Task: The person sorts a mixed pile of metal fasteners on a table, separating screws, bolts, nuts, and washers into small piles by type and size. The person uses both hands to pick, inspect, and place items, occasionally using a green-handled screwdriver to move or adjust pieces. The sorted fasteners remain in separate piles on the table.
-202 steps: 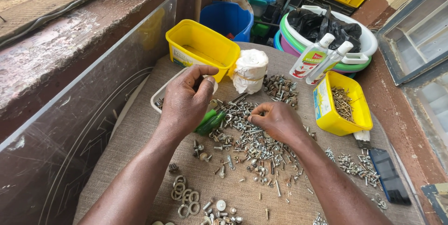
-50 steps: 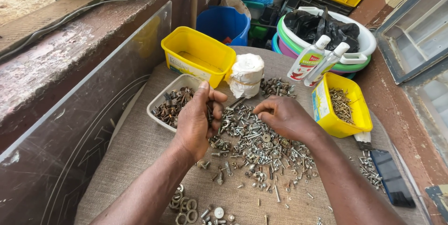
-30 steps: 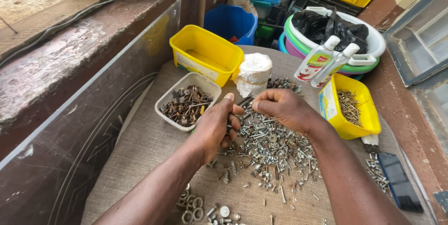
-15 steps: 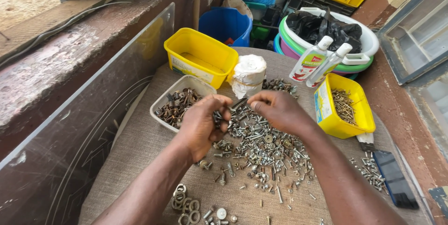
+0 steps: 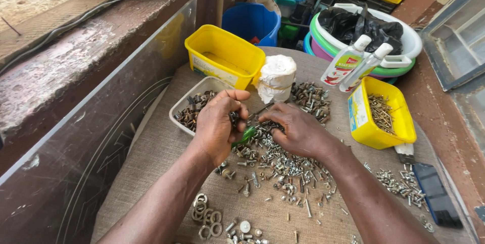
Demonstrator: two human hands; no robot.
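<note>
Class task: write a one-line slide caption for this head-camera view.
Left hand and right hand meet over a pile of screws and bolts, beside a white tub of hardware.

- My round table [image 5: 166,173], brown woven cover.
- On it: loose screws & bolts pile [image 5: 283,163], washers [image 5: 207,218], white tray [image 5: 197,95] w/ bolts, two yellow tubs [image 5: 225,54] [image 5: 381,117], tape roll [image 5: 275,74], phone [image 5: 437,193].

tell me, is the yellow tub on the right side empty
No, the yellow tub on the right holds a heap of thin brownish screws or nails.
</note>
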